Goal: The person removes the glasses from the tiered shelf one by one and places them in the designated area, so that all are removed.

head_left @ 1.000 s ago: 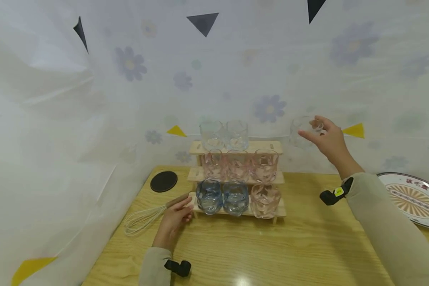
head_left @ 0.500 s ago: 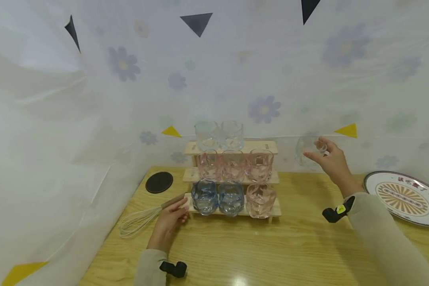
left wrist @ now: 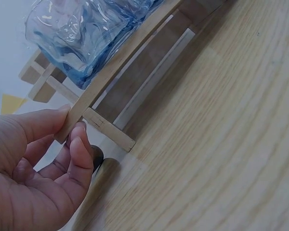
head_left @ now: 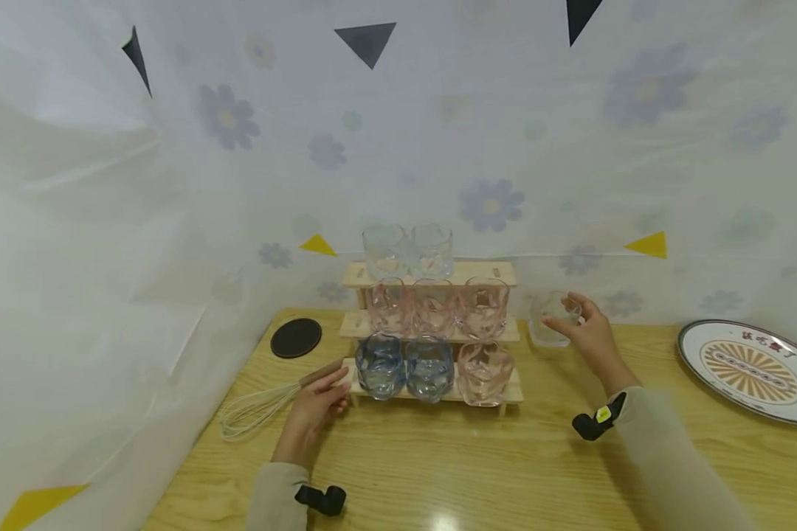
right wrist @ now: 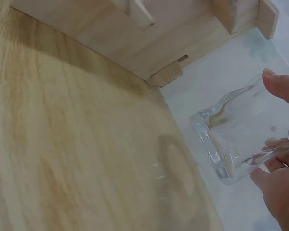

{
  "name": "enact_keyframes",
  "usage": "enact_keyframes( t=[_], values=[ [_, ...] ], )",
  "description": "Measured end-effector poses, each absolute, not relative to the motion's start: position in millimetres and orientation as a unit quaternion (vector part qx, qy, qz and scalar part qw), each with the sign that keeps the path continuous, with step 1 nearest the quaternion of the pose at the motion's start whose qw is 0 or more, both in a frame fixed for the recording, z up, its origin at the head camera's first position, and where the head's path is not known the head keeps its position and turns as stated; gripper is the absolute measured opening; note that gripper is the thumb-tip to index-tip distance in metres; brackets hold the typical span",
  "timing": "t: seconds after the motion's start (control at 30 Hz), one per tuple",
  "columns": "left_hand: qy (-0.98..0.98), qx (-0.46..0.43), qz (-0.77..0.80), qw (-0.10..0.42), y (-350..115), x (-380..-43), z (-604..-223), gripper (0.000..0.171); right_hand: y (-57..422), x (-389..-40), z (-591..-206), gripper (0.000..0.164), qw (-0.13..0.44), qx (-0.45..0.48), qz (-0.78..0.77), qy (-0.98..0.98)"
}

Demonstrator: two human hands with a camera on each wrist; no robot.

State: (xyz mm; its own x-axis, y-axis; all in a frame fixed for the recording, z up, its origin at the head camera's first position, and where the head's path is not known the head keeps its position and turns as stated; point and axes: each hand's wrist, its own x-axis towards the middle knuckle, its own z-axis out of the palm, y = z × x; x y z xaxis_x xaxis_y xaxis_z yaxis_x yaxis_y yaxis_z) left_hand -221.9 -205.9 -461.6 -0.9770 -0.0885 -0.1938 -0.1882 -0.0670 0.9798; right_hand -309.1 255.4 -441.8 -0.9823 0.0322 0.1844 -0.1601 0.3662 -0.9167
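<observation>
My right hand (head_left: 591, 335) holds a clear glass (head_left: 546, 328) by its sides, thumb and fingers on opposite walls. The glass is right of the tiered wooden rack (head_left: 474, 271), low near the table's back edge; in the right wrist view its base (right wrist: 212, 144) is tilted. My left hand (head_left: 314, 411) pinches the left end of the rack's lowest shelf (left wrist: 74, 118) between thumb and fingers. Two clear glasses (head_left: 385, 254) stand on the top shelf, three pink glasses (head_left: 485, 310) on the middle one. Two blue glasses (head_left: 381, 369) and one pink glass (head_left: 485, 375) fill the lowest.
A whisk (head_left: 259, 408) lies left of the rack, its handle beside my left hand. Behind it is a round black coaster (head_left: 296, 338). A large patterned plate (head_left: 697, 346) lies at the right. A flowered white sheet (head_left: 425, 125) hangs behind the wooden table (head_left: 412, 464).
My right hand has come down with the clear glass, then moved left, closer to the rack. The left hand keeps its pinch on the shelf end.
</observation>
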Motion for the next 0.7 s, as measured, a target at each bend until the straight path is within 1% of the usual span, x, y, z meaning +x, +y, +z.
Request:
enact_keyframes(
  t=[0.23, 0.43, 0.7],
  values=[
    [0.677, -0.105, 0.728, 0.031, -206, -222, -463, 0.045, 248, -314, -462, 0.091, 0.074, 0.030, 0.572, -0.817],
    [0.675, -0.103, 0.730, 0.041, -206, -222, -465, 0.046, 243, -314, -468, 0.092, 0.065, 0.022, 0.588, -0.806],
    [0.679, -0.094, 0.727, 0.041, -207, -223, -466, 0.046, 242, -316, -473, 0.091, 0.065, 0.028, 0.587, -0.807]
  ],
)
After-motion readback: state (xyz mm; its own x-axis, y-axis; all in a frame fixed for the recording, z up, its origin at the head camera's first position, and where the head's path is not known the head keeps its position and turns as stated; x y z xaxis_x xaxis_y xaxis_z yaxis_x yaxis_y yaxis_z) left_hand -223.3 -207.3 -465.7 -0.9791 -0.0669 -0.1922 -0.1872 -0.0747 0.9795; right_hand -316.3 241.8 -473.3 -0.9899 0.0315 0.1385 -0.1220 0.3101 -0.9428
